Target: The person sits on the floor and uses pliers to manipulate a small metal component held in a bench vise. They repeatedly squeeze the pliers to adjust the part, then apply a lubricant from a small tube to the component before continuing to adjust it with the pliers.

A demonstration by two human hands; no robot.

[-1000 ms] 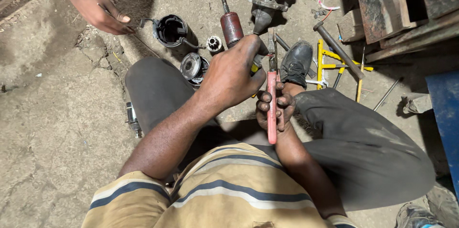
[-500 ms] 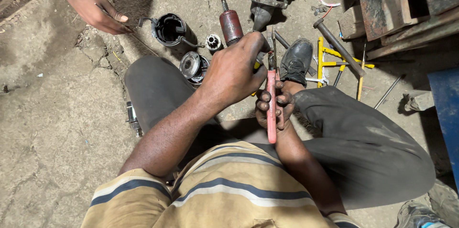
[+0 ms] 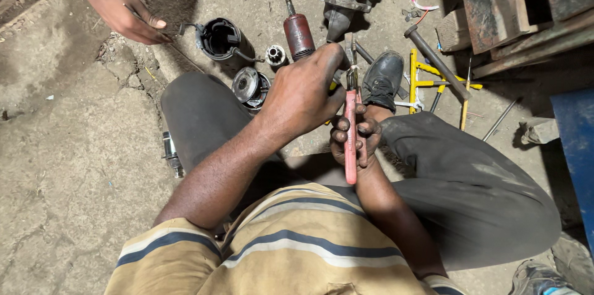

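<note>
A co-worker's hand (image 3: 127,13) reaches in at the far left of the pliers (image 3: 351,131), fingers pinched on a thin wire that runs across the rough concrete floor (image 3: 74,165). Nearer the pliers stands a black round housing (image 3: 221,39), hollow and open on top, and below it a round metal cap (image 3: 249,85) with a dull shine. A dark red, ribbed cylinder on a steel shaft (image 3: 297,29) lies just above and left of the pliers.

The left hand (image 3: 303,94) is curled over, fingers closed at the metal tip of the pliers; what it pinches there is hidden. The pliers stand upright between both hands, their grips long, smooth and pinkish-red. The right hand (image 3: 354,140) is wrapped tightly round the grips from behind, fingers closed on them.

Right of the pliers sits a worn black shoe (image 3: 383,75), then a yellow metal frame (image 3: 427,81) with a dark steel bar (image 3: 436,60) slanting over it.
</note>
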